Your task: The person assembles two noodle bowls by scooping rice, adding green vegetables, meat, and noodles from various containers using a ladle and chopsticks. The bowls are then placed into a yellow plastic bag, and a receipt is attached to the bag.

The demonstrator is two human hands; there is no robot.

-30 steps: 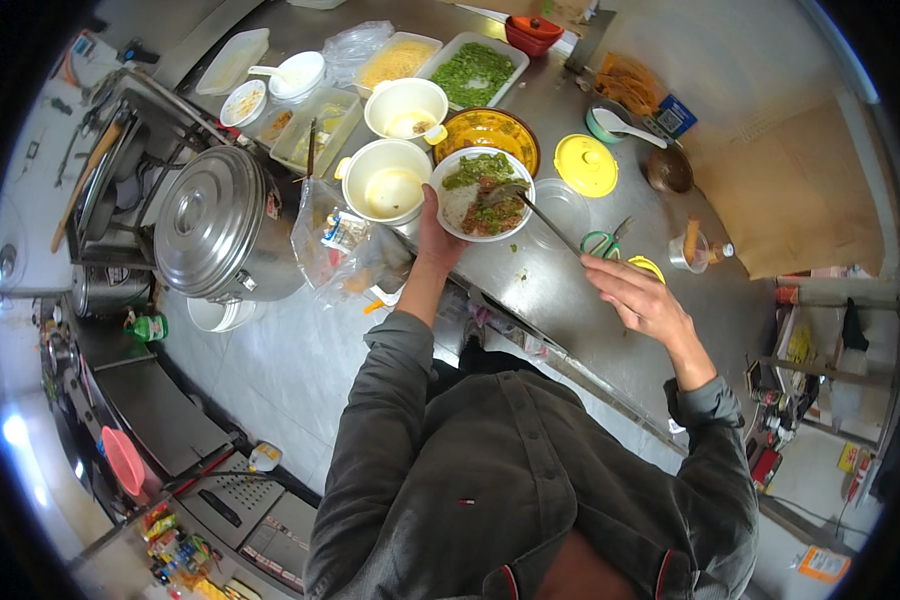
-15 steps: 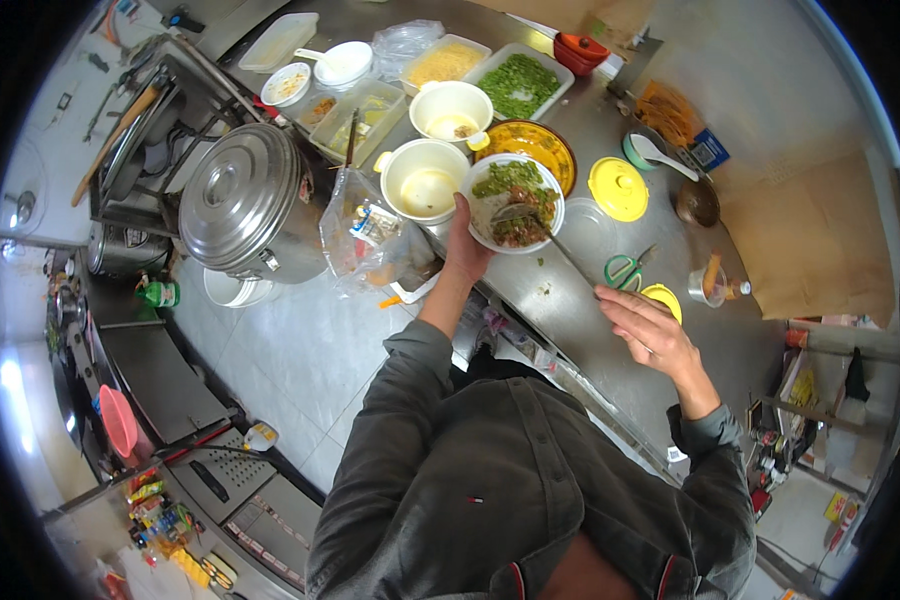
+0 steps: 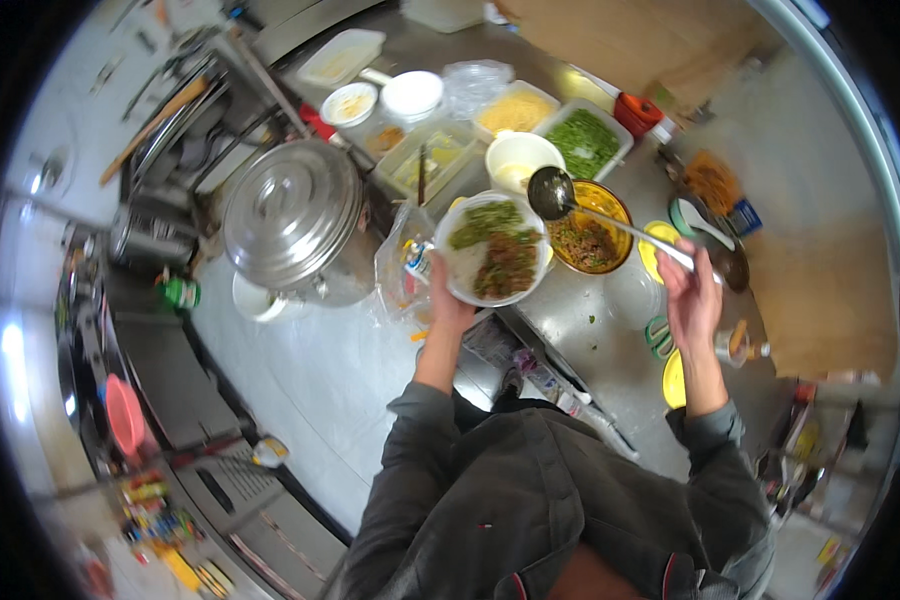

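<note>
My left hand point(image 3: 450, 300) grips the rim of a white bowl point(image 3: 460, 272), which tilts toward me. Inside it lie chopped greens point(image 3: 485, 222) and a brown minced mixture point(image 3: 510, 262). A long-handled ladle point(image 3: 610, 219) is in my right hand point(image 3: 694, 300), with its dark, wet-looking head over the edge of an amber bowl point(image 3: 625, 212). More of the brown mince point(image 3: 582, 243) sits in that amber bowl, right of the held bowl. Behind them stands a white pot point(image 3: 526, 140); a second white pot is mostly hidden under the held bowl.
Tubs of shredded yellow food point(image 3: 518, 110) and chopped greens point(image 3: 582, 143) stand at the back. A large lidded steel pot point(image 3: 295, 215) is on the left. Yellow lids point(image 3: 675, 378), green-handled scissors point(image 3: 659, 337) and a plastic cup point(image 3: 735, 348) lie to the right.
The ladle has come out of the held bowl and moved up and right over the amber bowl. The held bowl has shifted left of the amber bowl, exposing its mince. The view has turned.
</note>
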